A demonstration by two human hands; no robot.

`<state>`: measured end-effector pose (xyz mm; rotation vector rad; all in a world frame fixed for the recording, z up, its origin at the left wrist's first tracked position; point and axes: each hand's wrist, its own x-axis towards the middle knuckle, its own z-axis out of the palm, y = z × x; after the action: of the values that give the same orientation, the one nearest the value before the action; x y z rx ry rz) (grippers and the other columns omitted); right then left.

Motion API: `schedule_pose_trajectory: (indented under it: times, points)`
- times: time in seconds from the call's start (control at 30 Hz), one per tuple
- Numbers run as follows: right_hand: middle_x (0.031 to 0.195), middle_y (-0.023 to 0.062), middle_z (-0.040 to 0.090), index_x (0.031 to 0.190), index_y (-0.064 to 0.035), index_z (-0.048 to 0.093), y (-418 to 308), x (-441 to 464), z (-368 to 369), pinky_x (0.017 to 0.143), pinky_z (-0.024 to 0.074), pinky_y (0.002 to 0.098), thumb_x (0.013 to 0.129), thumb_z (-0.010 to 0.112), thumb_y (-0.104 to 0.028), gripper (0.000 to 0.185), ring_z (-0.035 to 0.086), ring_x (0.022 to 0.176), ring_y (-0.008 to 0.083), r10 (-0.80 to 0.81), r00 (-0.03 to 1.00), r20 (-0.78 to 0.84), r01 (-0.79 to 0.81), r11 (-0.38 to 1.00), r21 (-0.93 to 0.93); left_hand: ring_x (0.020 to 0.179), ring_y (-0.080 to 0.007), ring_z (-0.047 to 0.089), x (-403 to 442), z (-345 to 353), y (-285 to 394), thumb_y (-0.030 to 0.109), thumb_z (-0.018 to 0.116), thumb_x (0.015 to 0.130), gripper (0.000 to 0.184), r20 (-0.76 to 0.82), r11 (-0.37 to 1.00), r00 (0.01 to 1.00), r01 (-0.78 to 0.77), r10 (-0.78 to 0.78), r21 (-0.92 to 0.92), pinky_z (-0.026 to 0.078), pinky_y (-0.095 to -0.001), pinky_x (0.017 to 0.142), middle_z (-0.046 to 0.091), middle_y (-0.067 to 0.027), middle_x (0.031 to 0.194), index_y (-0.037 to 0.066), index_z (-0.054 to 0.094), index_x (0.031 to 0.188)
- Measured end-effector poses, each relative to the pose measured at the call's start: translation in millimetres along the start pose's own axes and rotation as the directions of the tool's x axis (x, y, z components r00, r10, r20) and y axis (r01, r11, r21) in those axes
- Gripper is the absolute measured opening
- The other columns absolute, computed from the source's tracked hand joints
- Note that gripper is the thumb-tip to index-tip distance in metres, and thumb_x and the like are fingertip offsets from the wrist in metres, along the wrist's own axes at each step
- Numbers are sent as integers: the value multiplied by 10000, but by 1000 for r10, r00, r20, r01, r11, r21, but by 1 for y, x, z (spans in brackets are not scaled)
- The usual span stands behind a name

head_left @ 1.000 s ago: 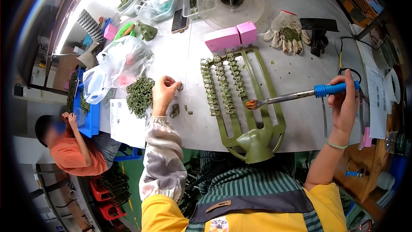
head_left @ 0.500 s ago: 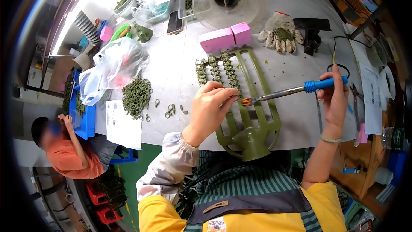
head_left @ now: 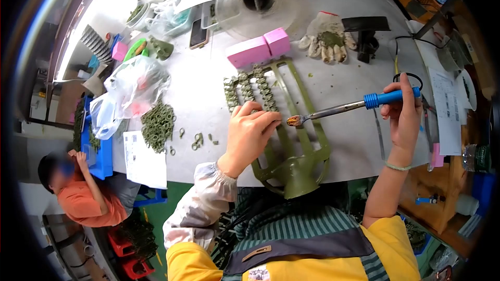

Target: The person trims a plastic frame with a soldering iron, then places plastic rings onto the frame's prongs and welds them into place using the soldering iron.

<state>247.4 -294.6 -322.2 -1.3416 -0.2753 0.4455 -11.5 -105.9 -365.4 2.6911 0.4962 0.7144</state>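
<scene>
My right hand (head_left: 403, 117) is wrapped round the blue handle of a metal-shafted hot tool (head_left: 338, 109), its browned tip close to my left fingers. Over the green wax frame (head_left: 307, 125), my left hand (head_left: 250, 132) has its thumb and fingers pinched together; whatever they hold is hidden. Three columns of small green pieces (head_left: 264, 88) stand on the frame's left bars, their lower part covered by my left hand. A pile of green rings (head_left: 158, 125) lies to the left, with several loose rings (head_left: 197, 141) beside it.
Pink blocks (head_left: 258, 49) lie beyond the frame, near a stained glove (head_left: 328, 39) and a black stand (head_left: 366, 41). Further left are a phone (head_left: 199, 34), plastic bags (head_left: 136, 86) and printed paper (head_left: 140, 158). A co-worker in orange (head_left: 86, 198) sits at the far left.
My left hand has moved right from the loose rings to the frame. My right hand has brought the tool's tip slightly left. The whole view has shifted a little.
</scene>
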Motion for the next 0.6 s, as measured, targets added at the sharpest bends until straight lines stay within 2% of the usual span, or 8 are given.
schedule_pose_trajectory:
  times: [0.13,0.23,0.27,0.33,0.43,0.47,0.57,0.6]
  points:
    - [616,65,645,788,-1,689,-17,18,-26,439,492,224,927,701,-405,427,615,463,132,-114,988,-102,117,993,26,925,-244,606,1,-4,3,129,801,780,178,34,1000,999,10,-10,10,454,-379,838,733,-18,893,112,751,949]
    - [737,79,679,857,20,687,-27,45,-43,516,533,217,935,696,-400,427,649,554,131,-175,961,-214,199,975,95,928,-253,595,1,-15,13,174,788,804,215,-78,1000,997,-13,12,-13,446,-399,829,704,-23,918,103,724,996]
    - [765,84,683,877,27,685,-29,61,-48,542,547,216,937,694,-400,431,659,584,131,-191,951,-241,227,965,129,854,-268,599,0,-23,14,215,797,807,249,-116,998,991,-68,69,10,472,-390,765,662,-50,886,79,698,991]
    - [863,108,694,944,51,674,-30,96,-61,649,590,213,948,690,-380,431,691,694,140,-234,945,-230,279,942,185,796,-262,600,-21,-45,17,247,809,796,269,64,994,996,-57,63,-92,485,-372,698,626,-52,847,77,682,960]
    - [873,121,699,966,58,675,-29,150,-73,679,608,229,949,700,-336,396,699,720,154,-210,957,-203,259,929,263,713,-243,609,-50,-68,34,325,817,780,325,335,977,931,-76,141,-201,505,-353,595,574,-55,811,80,650,912]
    - [893,129,704,997,64,673,-28,170,-79,689,614,237,942,712,-327,397,704,735,161,-193,960,-203,241,937,253,752,-231,632,-58,-71,40,369,792,796,359,400,977,902,-88,161,-195,526,-358,611,582,-55,843,80,647,950]
    - [947,151,714,1091,66,665,-8,244,-115,728,629,259,922,739,-333,439,717,787,176,-130,990,-49,138,959,248,772,-235,637,-94,-57,41,241,703,849,259,508,991,853,-68,119,-119,545,-342,611,565,-71,935,61,639,1025]
    - [975,154,713,1126,56,660,-4,256,-117,736,628,253,916,743,-348,463,719,814,177,-126,991,-32,130,966,222,767,-225,632,-106,-48,37,228,701,845,290,476,992,871,-94,125,-90,541,-340,588,562,-67,953,53,639,1069]
